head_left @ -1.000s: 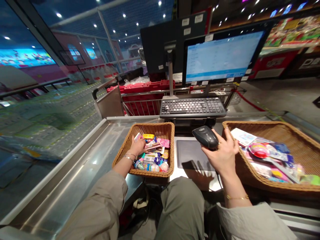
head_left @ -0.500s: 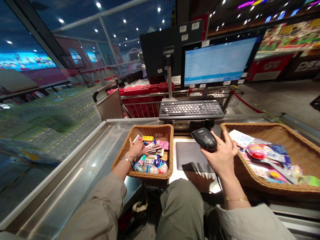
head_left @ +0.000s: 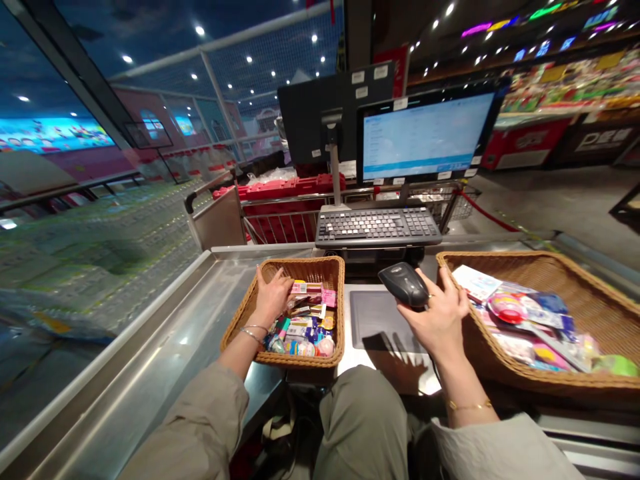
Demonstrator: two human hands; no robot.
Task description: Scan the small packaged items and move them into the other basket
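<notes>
Along the left runs a bare stretch of metal counter (head_left: 187, 333). Beside it, the left hand (head_left: 271, 298) reaches into the left basket (head_left: 300, 363), its fingers spread over the far left part of the contents; whether they grip anything, I cannot tell. Small goods (head_left: 300, 330) cover much of that basket's floor, among them a pink packet (head_left: 329, 298) near the right wall and rounded pieces along the near edge, so a good share appears left there.

Between the baskets, the grey pad (head_left: 373, 317) has no goods on it, only the shadow of a hand. Behind it stand the keyboard (head_left: 377, 225) and the lit screen (head_left: 425, 137), whose rows are too small to read. The scanner (head_left: 406, 285) is held above the pad by the right hand (head_left: 443, 310), thumb below and fingers curled partly around its end.

The right basket (head_left: 575, 273) holds a loose heap too: a white card (head_left: 476, 283), a red round item (head_left: 506, 308) and a green piece (head_left: 617, 365). With goods in both baskets, the work looks partway along; which pieces are finished cannot be told.
</notes>
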